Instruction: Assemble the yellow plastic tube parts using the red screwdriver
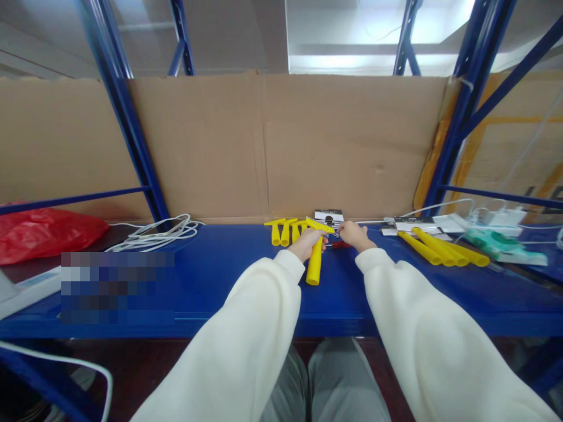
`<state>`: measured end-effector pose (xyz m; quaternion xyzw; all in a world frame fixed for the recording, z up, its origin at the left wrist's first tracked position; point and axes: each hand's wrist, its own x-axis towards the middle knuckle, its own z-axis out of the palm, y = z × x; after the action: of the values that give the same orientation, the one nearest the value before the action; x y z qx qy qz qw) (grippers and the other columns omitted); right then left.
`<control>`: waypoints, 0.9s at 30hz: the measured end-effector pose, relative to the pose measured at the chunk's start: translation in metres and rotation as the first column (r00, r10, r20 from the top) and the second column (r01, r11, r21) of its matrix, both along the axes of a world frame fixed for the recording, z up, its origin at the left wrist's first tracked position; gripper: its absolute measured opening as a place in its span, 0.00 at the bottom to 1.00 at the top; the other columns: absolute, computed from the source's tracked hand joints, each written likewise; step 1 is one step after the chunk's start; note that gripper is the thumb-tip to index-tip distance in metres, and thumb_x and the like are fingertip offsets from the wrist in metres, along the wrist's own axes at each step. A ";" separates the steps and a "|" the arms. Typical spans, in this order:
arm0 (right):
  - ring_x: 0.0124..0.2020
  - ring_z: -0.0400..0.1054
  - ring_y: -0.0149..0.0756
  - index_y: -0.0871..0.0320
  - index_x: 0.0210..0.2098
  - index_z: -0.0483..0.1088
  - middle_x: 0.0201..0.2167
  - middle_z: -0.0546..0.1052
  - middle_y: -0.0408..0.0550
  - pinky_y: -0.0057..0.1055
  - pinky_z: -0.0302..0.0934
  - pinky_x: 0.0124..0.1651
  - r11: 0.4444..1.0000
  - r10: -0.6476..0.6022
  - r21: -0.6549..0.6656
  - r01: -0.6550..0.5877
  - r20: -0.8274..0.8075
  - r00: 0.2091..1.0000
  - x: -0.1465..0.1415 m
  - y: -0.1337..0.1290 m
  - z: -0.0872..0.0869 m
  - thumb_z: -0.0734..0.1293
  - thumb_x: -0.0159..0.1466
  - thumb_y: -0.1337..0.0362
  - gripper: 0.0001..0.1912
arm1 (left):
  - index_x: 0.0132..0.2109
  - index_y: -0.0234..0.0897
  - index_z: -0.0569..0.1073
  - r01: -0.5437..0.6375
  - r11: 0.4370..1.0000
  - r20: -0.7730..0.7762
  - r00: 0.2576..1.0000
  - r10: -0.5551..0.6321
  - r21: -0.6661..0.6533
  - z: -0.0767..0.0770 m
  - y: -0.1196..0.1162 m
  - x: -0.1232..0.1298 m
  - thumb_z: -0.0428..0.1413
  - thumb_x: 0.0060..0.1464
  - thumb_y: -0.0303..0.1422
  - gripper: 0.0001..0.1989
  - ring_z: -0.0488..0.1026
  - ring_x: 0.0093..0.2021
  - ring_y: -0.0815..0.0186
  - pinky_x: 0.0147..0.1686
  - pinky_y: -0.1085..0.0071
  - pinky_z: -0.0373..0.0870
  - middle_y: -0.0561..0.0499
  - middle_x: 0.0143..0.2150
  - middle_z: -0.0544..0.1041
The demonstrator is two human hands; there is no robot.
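My left hand (307,244) is closed around a yellow T-shaped tool (314,265), whose thick handle points down toward me. Just right of its yellow head, my right hand (353,235) has its fingers pinched together; whatever is between them is too small to make out. A red-handled tool (341,244) lies beneath my right hand. Left of my hands, several yellow T-shaped tools (285,233) stand in a row at the back of the blue table. Behind my hands is a black-and-white card or packet (328,215).
On the blue table (211,281), several yellow handles (444,249) lie at right beside a green-and-white packet (501,243) and a white power strip (505,217). Coiled white cable (162,234) and a red bag (48,231) lie left. Cardboard (285,146) stands behind, between blue posts.
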<state>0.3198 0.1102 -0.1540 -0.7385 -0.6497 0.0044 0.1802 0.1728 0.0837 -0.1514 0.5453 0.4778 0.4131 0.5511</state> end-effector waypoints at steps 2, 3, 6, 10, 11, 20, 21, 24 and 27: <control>0.57 0.69 0.48 0.56 0.45 0.78 0.54 0.77 0.54 0.47 0.55 0.58 1.000 -0.008 0.000 0.008 0.021 1.000 -0.001 -0.002 0.001 0.57 0.64 0.71 0.19 | 0.31 0.36 0.65 0.001 0.997 0.069 0.998 0.004 -0.082 0.000 0.004 0.010 0.50 0.61 0.23 0.10 0.60 0.15 0.75 0.17 0.78 0.59 0.56 0.20 0.65; 0.57 0.69 0.48 0.56 0.45 0.78 0.54 0.77 0.55 0.47 0.55 0.58 1.000 -0.008 -0.002 0.008 0.027 1.000 -0.002 -0.003 0.001 0.57 0.65 0.70 0.20 | 0.31 0.36 0.66 -0.002 0.994 0.101 0.995 0.013 -0.110 -0.001 0.007 0.015 0.50 0.61 0.23 0.09 0.60 0.16 0.75 0.17 0.78 0.59 0.56 0.20 0.65; 0.57 0.69 0.49 0.57 0.46 0.78 0.54 0.77 0.56 0.47 0.54 0.58 1.000 -0.011 -0.012 0.012 0.038 0.999 -0.003 -0.004 0.002 0.57 0.65 0.71 0.19 | 0.35 0.34 0.69 -0.040 0.982 0.164 0.984 0.071 -0.187 -0.006 0.019 0.024 0.52 0.61 0.25 0.05 0.59 0.16 0.75 0.17 0.78 0.61 0.56 0.21 0.65; 0.57 0.69 0.49 0.58 0.45 0.78 0.54 0.77 0.55 0.47 0.54 0.59 1.000 -0.022 -0.019 0.023 0.047 0.999 -0.003 -0.004 0.002 0.57 0.65 0.72 0.19 | 0.40 0.32 0.71 -0.040 0.977 0.209 0.974 0.084 -0.208 -0.015 0.033 0.028 0.53 0.59 0.25 0.03 0.60 0.18 0.74 0.18 0.78 0.64 0.55 0.23 0.66; 0.57 0.69 0.49 0.58 0.45 0.78 0.54 0.77 0.55 0.47 0.54 0.59 1.000 -0.019 -0.019 0.020 0.048 0.999 -0.003 -0.003 0.002 0.57 0.65 0.72 0.19 | 0.40 0.32 0.72 -0.033 0.979 0.211 0.974 0.077 -0.203 -0.017 0.035 0.028 0.53 0.59 0.24 0.04 0.61 0.18 0.74 0.19 0.78 0.64 0.55 0.23 0.67; 0.57 0.69 0.51 0.58 0.45 0.78 0.53 0.77 0.56 0.50 0.53 0.59 1.000 -0.004 -0.017 0.004 0.027 1.000 -0.003 -0.002 0.000 0.57 0.64 0.71 0.19 | 0.40 0.32 0.72 -0.044 0.966 0.217 0.971 0.101 -0.254 -0.019 0.034 0.028 0.55 0.58 0.24 0.03 0.60 0.17 0.75 0.18 0.78 0.62 0.55 0.24 0.67; 0.56 0.69 0.51 0.58 0.44 0.78 0.53 0.78 0.56 0.51 0.53 0.59 1.000 -0.001 -0.018 0.001 0.025 1.000 -0.003 -0.001 0.000 0.57 0.64 0.71 0.19 | 0.40 0.32 0.72 -0.047 0.966 0.219 0.970 0.105 -0.256 -0.019 0.033 0.028 0.55 0.58 0.24 0.03 0.59 0.17 0.75 0.18 0.78 0.62 0.55 0.24 0.66; 0.57 0.69 0.51 0.58 0.44 0.78 0.53 0.77 0.56 0.51 0.54 0.59 0.999 0.016 -0.029 -0.016 0.013 1.000 -0.001 0.001 0.000 0.57 0.64 0.70 0.19 | 0.40 0.32 0.72 -0.053 0.968 0.235 0.966 0.112 -0.246 -0.015 0.030 0.027 0.55 0.58 0.25 0.03 0.59 0.17 0.75 0.18 0.78 0.62 0.56 0.22 0.66; 0.56 0.69 0.50 0.54 0.44 0.80 0.52 0.79 0.52 0.51 0.53 0.60 0.995 0.072 -0.064 -0.072 -0.007 0.997 0.000 0.004 -0.001 0.59 0.63 0.70 0.19 | 0.38 0.32 0.72 -0.081 0.968 0.233 0.963 0.137 -0.236 -0.006 0.027 0.025 0.53 0.59 0.24 0.03 0.59 0.17 0.75 0.19 0.78 0.62 0.56 0.21 0.66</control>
<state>0.3195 0.1145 -0.1554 -0.7200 -0.6750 0.0335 0.1574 0.1974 0.1106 -0.1577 0.3966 0.4782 0.4513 0.6406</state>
